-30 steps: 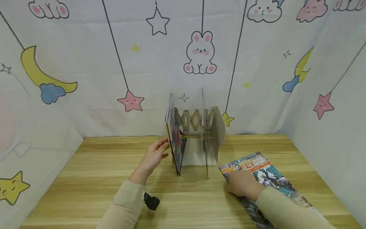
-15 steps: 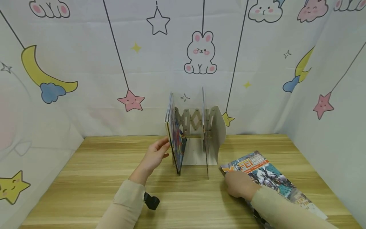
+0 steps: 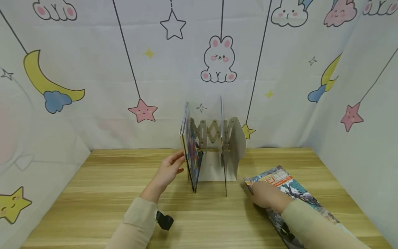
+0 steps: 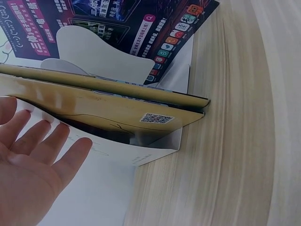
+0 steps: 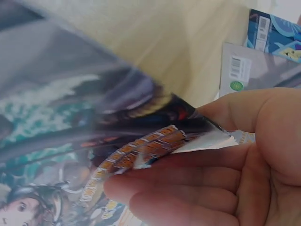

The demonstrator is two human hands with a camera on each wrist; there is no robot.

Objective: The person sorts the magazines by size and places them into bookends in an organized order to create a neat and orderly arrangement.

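In the head view, my left hand (image 3: 166,174) is at the left side of a pale expandable book rack (image 3: 211,171). Its extended fingers touch the rack's white end panel (image 4: 106,153) in the left wrist view. Several thin books (image 3: 189,152) lean inside that panel, their tan spines (image 4: 94,106) showing up close. Over on the right, a colourful magazine (image 3: 306,197) lies on the table. My right hand (image 3: 268,197) holds its near-left corner, and in the right wrist view the thumb and fingers pinch the bent corner (image 5: 188,125). My forearm covers part of the cover.
Another thin magazine (image 3: 224,152) stands upright in the rack, edge toward me, with a gap between it and the leaning books. The rack's curved right end (image 3: 237,138) rises beyond it. A patterned cloth (image 3: 174,83) hangs behind the wooden table (image 3: 124,166).
My right hand has shifted slightly, first left and then right, and the magazine's corner now bends up in its grip. The left hand keeps its place on the rack.
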